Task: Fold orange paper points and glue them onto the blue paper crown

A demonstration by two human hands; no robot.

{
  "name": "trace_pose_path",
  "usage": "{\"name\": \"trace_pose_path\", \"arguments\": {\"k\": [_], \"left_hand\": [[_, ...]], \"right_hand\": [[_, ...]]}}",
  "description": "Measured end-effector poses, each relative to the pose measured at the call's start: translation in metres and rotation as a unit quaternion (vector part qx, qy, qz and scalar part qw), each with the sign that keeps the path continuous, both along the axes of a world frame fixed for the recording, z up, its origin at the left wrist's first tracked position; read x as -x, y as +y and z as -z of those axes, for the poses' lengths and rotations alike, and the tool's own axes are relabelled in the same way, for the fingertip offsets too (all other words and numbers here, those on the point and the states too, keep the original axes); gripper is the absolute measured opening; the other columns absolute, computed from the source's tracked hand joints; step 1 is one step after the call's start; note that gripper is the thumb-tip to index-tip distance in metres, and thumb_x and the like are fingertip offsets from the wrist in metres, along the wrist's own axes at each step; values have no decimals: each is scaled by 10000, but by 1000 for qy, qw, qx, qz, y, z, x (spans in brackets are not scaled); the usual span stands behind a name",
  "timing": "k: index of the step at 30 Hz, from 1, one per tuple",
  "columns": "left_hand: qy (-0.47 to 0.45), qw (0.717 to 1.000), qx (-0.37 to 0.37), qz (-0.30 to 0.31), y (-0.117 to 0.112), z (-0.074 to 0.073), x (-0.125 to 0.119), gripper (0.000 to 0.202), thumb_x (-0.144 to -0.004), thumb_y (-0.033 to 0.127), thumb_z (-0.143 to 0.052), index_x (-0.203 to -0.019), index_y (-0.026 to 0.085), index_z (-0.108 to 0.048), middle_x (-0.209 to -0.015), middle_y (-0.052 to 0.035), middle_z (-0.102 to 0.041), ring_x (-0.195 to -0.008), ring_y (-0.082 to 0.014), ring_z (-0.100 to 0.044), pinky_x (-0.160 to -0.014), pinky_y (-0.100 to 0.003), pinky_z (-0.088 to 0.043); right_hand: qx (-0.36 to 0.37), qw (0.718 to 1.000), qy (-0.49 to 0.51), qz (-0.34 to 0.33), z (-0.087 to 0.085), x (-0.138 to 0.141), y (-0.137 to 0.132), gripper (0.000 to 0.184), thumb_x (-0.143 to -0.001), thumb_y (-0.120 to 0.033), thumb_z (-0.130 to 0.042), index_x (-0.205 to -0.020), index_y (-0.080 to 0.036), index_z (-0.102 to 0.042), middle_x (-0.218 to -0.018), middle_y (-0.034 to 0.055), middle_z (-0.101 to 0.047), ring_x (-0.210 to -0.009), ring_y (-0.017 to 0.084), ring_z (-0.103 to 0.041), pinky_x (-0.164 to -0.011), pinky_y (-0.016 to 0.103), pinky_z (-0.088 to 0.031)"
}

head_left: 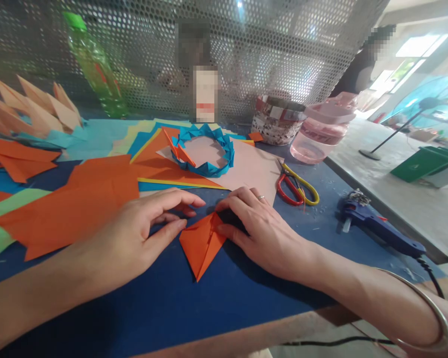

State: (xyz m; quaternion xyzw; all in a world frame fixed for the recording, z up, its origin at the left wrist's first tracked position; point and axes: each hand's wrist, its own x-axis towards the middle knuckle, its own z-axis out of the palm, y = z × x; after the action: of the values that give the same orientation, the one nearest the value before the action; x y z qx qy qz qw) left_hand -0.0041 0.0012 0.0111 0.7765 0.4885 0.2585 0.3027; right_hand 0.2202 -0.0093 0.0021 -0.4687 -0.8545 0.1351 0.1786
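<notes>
A folded piece of orange paper, kite-shaped with its point toward me, lies on the blue tabletop. My right hand holds its upper right edge between the thumb and curled fingers. At the paper's left corner is my left hand, thumb and fingers apart with nothing between them; whether the thumb tip touches the paper I cannot tell. Behind both hands, a ring of folded blue paper with an orange folded piece at its left side rests on sheets of coloured paper.
Red and yellow-handled scissors and a blue glue gun lie to the right. Orange sheets are at left, near a peach folded-paper piece. A green bottle, patterned pot and pink jug stand behind.
</notes>
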Motion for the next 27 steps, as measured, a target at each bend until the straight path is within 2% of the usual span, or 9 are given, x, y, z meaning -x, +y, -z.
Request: {"name": "trace_pose_path", "arguments": {"k": [6, 11, 17, 21, 27], "left_hand": [[-15, 999, 33, -4, -1, -1, -3, 270, -830, 402, -552, -1054, 326, -682, -1133, 39, -721, -1024, -234, -697, -818, -250, -604], [-10, 999, 30, 1, 0, 3, -1, 283, -828, 438, -568, -1070, 340, -678, -1168, 41, -708, -1037, -232, -681, -869, -249, -580], [23, 1000, 9, 18, 0, 4, 2, 304, -856, 420, -553, -1126, 324, -655, -1216, 3, -687, -1035, -250, -678, -920, -332, -571], [26, 999, -9, 27, 1, 6, 4, 294, -865, 410, -548, -1124, 322, -654, -1200, 2, -690, -1016, -246, -682, -893, -334, -583], [42, 998, -40, 34, 0, 5, 4, 276, -878, 396, -556, -1121, 314, -657, -1209, 4, -683, -1058, -235, -661, -915, -331, -563]], "right_hand": [[21, 999, 0, -32, -4, 1, 3, 229, -975, -218, -505, -1189, -179, -577, -1203, 113, -543, -1141, 250, -468, -1011, 445, -416], [29, 998, 3, -58, -6, 1, 7, 108, -957, -182, -519, -1032, -154, -591, -1136, 110, -547, -1091, 231, -467, -994, 414, -409], [29, 997, 13, -68, -8, -1, 9, 167, -941, -174, -521, -1103, -157, -559, -1154, 119, -544, -1088, 234, -462, -991, 430, -401], [31, 996, 19, -77, -8, -1, 12, 140, -902, -145, -544, -1040, -166, -558, -1111, 106, -550, -1055, 229, -472, -971, 412, -412], [15, 993, 79, -92, -2, -1, 15, 207, -827, -92, -587, -1002, -171, -510, -1015, 69, -592, -962, 201, -509, -903, 378, -429]]}}
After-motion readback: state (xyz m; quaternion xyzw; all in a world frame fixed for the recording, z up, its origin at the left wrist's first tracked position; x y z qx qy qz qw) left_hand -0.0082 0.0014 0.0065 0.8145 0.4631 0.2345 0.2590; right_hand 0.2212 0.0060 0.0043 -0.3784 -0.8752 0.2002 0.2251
